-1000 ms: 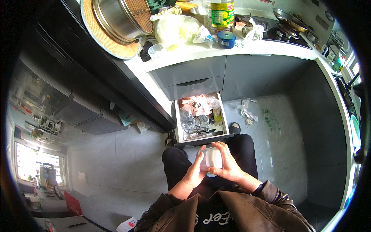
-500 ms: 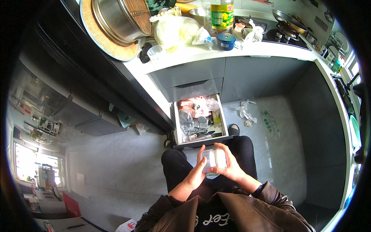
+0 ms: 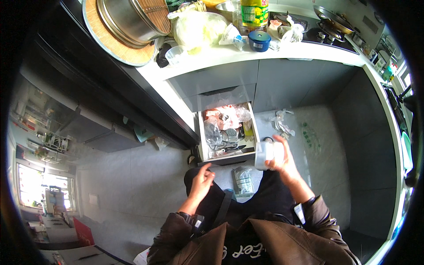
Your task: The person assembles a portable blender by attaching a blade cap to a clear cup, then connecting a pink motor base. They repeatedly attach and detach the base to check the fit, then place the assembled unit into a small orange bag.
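My right hand [image 3: 285, 165] grips a clear plastic container [image 3: 264, 155] with its fingers and thumb, just right of the pulled-out drawer's front corner. Above my left thigh, my left hand [image 3: 202, 183] is empty, its fingers loosely bent and apart. The white-walled drawer [image 3: 201, 141] lies ahead of both hands. Inside it are a red-and-white plastic bag [image 3: 223, 118], clear plastic wrapping [image 3: 213, 134] and several dark-handled utensils. A flat plastic package [image 3: 244, 181] rests on the floor between my legs.
Crumpled plastic bags [image 3: 282, 123] lie on the floor right of the drawer. On the white counter [image 3: 207, 61] stand a blue lidded tub [image 3: 259, 41], a clear cup [image 3: 176, 55], a yellow-labelled oil bottle [image 3: 255, 13] and a steamer pot [image 3: 128, 22]. A pan [image 3: 333, 20] sits on the stove.
The container was between both hands over my lap. My left hand has let go and moved left; my right hand has carried the container right and forward, uncovering the package on the floor.
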Demonstrator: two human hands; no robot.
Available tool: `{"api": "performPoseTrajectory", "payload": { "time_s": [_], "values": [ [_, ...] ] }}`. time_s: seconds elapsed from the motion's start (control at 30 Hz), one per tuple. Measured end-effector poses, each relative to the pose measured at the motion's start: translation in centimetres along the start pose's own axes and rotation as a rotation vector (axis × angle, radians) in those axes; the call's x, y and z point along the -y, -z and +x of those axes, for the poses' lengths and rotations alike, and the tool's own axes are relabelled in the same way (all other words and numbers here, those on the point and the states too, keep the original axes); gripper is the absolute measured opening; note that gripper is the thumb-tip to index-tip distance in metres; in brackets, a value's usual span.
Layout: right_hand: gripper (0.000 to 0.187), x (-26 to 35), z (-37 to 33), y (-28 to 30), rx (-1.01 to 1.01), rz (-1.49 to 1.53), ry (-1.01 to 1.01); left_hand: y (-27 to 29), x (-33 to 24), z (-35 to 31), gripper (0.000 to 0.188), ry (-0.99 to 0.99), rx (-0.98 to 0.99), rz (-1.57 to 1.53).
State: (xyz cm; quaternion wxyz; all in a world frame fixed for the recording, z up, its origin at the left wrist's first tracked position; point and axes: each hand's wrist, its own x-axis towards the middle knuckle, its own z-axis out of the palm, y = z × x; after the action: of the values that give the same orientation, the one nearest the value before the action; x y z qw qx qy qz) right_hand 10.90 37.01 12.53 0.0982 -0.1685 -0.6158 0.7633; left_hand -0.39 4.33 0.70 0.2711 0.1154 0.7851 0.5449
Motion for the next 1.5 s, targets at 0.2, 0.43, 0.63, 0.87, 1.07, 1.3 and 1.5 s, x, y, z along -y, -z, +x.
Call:
{"api": "performPoseTrajectory", "payload": {
  "time_s": [0.2,0.43,0.63,0.87,1.07,1.3,1.5],
  "values": [
    [0.098,5.6,8.2,5.2,-0.137,-0.281,0.231,1.3,5.1,0.6,0.044,-0.105,-0.275,0.44],
    [0.095,13.5,19.7,9.3,-0.242,-0.505,0.344,-0.3,4.4,1.3,0.03,-0.086,-0.309,0.687],
    [0.09,18.9,31.1,12.2,-0.202,-0.633,0.435,0.5,3.9,3.4,0.031,-0.091,-0.288,0.722],
    [0.093,20.8,43.0,13.7,-0.261,-1.117,0.519,1.8,3.6,4.6,0.027,-0.127,-0.305,0.691],
    [0.098,22.3,47.4,13.0,-0.104,-1.413,0.54,2.3,3.4,5.1,0.029,-0.081,-0.274,0.703],
    [0.098,21.4,47.2,13.2,-0.22,-1.572,0.767,2.1,3.3,5.4,0.029,-0.09,-0.267,0.706],
    [0.097,19.9,44.0,13.8,-0.221,-1.44,0.883,2.1,3.7,5.0,0.029,-0.093,-0.262,0.739]
  ]
}}
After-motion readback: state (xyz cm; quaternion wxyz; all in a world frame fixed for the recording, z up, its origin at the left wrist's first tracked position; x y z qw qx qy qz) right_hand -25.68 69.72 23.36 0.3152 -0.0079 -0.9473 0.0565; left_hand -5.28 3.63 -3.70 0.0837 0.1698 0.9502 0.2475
